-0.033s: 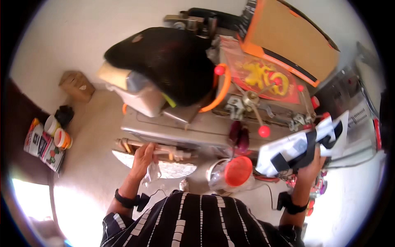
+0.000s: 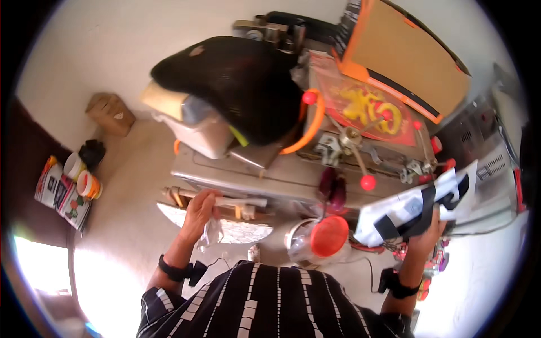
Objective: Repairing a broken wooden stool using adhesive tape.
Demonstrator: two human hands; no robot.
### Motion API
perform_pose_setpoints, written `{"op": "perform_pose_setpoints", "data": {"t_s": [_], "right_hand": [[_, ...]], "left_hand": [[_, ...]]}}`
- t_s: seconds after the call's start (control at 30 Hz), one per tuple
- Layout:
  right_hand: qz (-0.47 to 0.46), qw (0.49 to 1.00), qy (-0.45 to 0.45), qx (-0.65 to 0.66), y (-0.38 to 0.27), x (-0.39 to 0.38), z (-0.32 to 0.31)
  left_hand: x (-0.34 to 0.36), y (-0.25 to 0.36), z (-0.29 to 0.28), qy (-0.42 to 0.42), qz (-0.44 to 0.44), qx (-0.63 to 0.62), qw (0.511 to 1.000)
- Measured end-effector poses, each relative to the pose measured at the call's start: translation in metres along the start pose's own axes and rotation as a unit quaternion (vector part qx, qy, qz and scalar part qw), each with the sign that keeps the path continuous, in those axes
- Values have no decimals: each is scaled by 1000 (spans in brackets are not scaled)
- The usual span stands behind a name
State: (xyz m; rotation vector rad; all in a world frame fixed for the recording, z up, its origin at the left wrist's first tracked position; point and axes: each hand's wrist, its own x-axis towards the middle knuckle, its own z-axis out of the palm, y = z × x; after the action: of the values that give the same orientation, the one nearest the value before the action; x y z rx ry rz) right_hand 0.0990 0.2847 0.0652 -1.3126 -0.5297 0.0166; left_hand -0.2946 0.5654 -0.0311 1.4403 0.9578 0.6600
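Note:
My left hand (image 2: 199,214) is closed over the open front of the metal bench. Crumpled clear plastic (image 2: 211,234) hangs below its fingers. A pale, flat strip (image 2: 245,201) reaches rightward from the fingertips; blur hides whether they grip it. Beneath lies a shelf or drawer with wooden pieces (image 2: 174,195) and a white, curved edge (image 2: 242,234). At the right, my right hand (image 2: 431,232) grips the side of a white packet (image 2: 389,215) crossed by black bands. The packet is tilted in front of the bench's right end, its contents hidden. Both wrists wear black straps.
On the bench (image 2: 225,177) are a black cover (image 2: 231,84) over a bin, red-knobbed levers (image 2: 368,182), dark red onions (image 2: 337,194) and a large cardboard box (image 2: 406,50). A red tub (image 2: 329,236) stands below. Bags and tubs (image 2: 89,185) sit at the left wall.
The view has shifted slightly, moving the bench rightward in the picture. My left hand has risen a little, and the pale strip beside its fingers lies more level. My right hand keeps holding the packet.

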Motion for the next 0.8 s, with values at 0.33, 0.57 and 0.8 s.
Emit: {"op": "perform_pose_setpoints", "data": {"t_s": [0.33,0.57,0.8], "right_hand": [[88,991,84,-47,8,-58,4],[115,990,57,49,37,-82,-21],[174,981,76,40,41,-96,-26]], "left_hand": [[27,-9,-26,-8,127,38,991],[89,15,-19,-33,125,-62,990],[123,74,13,-90,39,-196,976]]}}
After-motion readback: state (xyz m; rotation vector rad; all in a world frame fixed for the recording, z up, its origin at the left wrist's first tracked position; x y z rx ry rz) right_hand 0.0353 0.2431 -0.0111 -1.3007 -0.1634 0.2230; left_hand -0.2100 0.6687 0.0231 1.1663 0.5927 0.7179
